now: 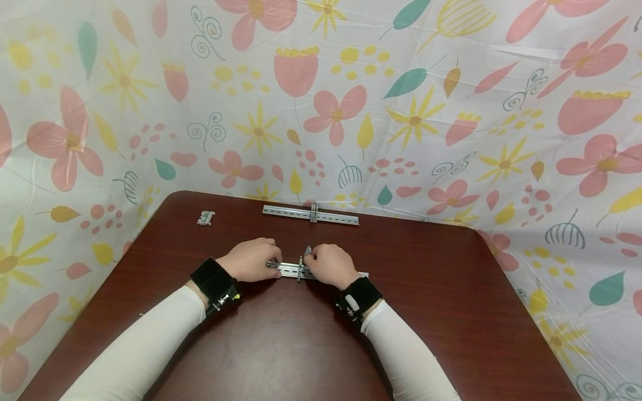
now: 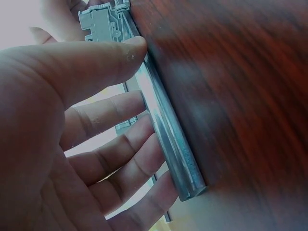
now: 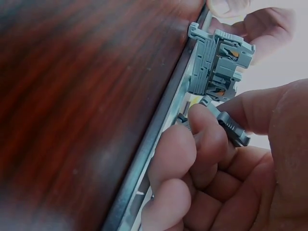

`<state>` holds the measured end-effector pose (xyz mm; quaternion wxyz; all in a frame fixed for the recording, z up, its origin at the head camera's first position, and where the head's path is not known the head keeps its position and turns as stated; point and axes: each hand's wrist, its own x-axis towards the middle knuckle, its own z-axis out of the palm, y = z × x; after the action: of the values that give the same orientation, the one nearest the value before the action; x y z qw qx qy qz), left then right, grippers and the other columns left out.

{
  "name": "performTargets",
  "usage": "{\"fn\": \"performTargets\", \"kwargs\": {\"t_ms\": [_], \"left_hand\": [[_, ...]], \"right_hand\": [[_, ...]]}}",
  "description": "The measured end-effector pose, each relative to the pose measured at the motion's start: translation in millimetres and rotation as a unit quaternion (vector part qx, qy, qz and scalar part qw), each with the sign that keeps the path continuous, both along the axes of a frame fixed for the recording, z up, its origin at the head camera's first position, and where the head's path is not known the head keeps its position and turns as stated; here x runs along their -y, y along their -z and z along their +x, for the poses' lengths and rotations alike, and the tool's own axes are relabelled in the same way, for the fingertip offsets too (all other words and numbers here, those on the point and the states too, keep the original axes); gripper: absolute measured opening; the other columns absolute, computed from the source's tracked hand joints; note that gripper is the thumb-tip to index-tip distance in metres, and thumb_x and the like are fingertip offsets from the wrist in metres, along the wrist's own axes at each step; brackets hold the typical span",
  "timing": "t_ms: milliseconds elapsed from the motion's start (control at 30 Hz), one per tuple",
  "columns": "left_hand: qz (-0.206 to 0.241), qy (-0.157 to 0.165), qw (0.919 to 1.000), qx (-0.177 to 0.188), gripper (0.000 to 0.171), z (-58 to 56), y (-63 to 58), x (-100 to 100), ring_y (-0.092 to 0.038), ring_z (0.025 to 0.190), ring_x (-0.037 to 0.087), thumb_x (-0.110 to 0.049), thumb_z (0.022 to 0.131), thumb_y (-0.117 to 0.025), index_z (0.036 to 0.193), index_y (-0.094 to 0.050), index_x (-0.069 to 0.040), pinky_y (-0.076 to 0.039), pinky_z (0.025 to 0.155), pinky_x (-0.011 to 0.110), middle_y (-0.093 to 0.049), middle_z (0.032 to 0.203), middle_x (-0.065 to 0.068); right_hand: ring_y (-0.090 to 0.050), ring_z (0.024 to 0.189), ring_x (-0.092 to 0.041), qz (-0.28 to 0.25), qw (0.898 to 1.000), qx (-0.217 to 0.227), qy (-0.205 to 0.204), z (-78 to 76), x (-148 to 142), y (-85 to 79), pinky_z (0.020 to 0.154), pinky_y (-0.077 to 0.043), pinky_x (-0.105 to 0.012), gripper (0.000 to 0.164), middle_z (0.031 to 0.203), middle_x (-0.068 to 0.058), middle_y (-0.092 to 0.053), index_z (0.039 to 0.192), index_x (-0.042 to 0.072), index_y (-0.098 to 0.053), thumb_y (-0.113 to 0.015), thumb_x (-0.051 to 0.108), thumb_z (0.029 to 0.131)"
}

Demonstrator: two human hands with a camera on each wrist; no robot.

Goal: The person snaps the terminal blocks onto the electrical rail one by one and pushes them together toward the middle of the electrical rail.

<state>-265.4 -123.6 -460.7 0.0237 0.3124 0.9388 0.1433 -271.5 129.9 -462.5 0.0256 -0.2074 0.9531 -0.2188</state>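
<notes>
A metal DIN rail (image 1: 288, 270) lies on the table between the two hands, with a grey terminal block (image 3: 216, 62) standing across it. My left hand (image 1: 251, 260) grips the rail near its left end; in the left wrist view the thumb lies on one edge and the fingers on the other. Close to the block's right side, my right hand (image 1: 333, 264) pinches a small grey clip-like part (image 3: 232, 129) between thumb and curled fingers. Its fingers partly cover that part and the rail, so whether the part touches the rail cannot be told.
Towards the back edge of the brown table (image 1: 426, 312) lies a second DIN rail (image 1: 288, 211) carrying upright grey blocks (image 1: 314, 212). A loose grey plastic part (image 1: 205, 218) is at the back left. Behind the table hangs a flower-patterned curtain (image 1: 351, 167).
</notes>
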Motion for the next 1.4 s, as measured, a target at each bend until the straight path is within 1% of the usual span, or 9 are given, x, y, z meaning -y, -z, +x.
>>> {"fn": "performTargets", "kwargs": {"t_ms": [200, 500, 700, 1067, 1400], "left_hand": [[0.0, -0.002, 1.0, -0.001, 0.019, 0.2, -0.1, 0.0, -0.06, 0.09, 0.013, -0.032, 0.096, -0.089, 0.108, -0.084, -0.018, -0.056, 0.077, 0.037, -0.067, 0.102, -0.004], [0.002, -0.004, 1.0, 0.002, 0.019, 1.3, -0.5, 0.1, -0.06, 0.09, 0.014, -0.032, 0.096, -0.089, 0.108, -0.084, -0.018, -0.056, 0.076, 0.037, -0.066, 0.102, -0.004], [0.002, -0.008, 1.0, 0.005, 0.019, 1.4, -0.1, 0.2, -0.06, 0.09, 0.013, -0.033, 0.096, -0.089, 0.108, -0.084, -0.019, -0.055, 0.076, 0.037, -0.065, 0.102, -0.005], [0.004, -0.002, 1.0, 0.002, 0.017, 0.8, -1.7, 0.4, -0.058, 0.087, 0.013, -0.031, 0.096, -0.089, 0.106, -0.083, -0.018, -0.054, 0.074, 0.036, -0.065, 0.1, -0.004], [0.006, -0.001, 1.0, 0.004, 0.017, -0.1, -0.8, 0.4, -0.058, 0.087, 0.013, -0.03, 0.096, -0.089, 0.106, -0.083, -0.018, -0.054, 0.074, 0.036, -0.065, 0.1, -0.004]], "right_hand": [[-0.028, 0.05, -0.013, 0.011, 1.0, -0.001, -0.001, -0.2, 0.8, 0.3, 0.054, -0.021, -0.031, 0.055, 0.056, 0.007, -0.029, 0.059, 0.023, -0.04, -0.061, 0.021, 0.11], [-0.028, 0.05, -0.013, 0.011, 1.0, 0.005, -0.002, 0.8, 1.7, 0.1, 0.055, -0.021, -0.031, 0.054, 0.057, 0.006, -0.029, 0.06, 0.022, -0.04, -0.06, 0.02, 0.11], [-0.03, 0.05, -0.013, 0.016, 1.0, 0.012, -0.001, 1.6, 2.7, 0.7, 0.054, -0.022, -0.031, 0.053, 0.057, 0.006, -0.031, 0.061, 0.022, -0.042, -0.059, 0.021, 0.111], [-0.032, 0.05, -0.013, 0.034, 0.999, 0.003, -0.003, 1.1, 3.3, 1.5, 0.053, -0.024, -0.031, 0.053, 0.056, 0.006, -0.033, 0.06, 0.022, -0.044, -0.06, 0.023, 0.111], [-0.035, 0.048, -0.013, 0.041, 0.999, 0.018, -0.007, 2.7, 3.6, -1.6, 0.051, -0.026, -0.03, 0.051, 0.055, 0.007, -0.036, 0.059, 0.022, -0.047, -0.061, 0.025, 0.109]]}}
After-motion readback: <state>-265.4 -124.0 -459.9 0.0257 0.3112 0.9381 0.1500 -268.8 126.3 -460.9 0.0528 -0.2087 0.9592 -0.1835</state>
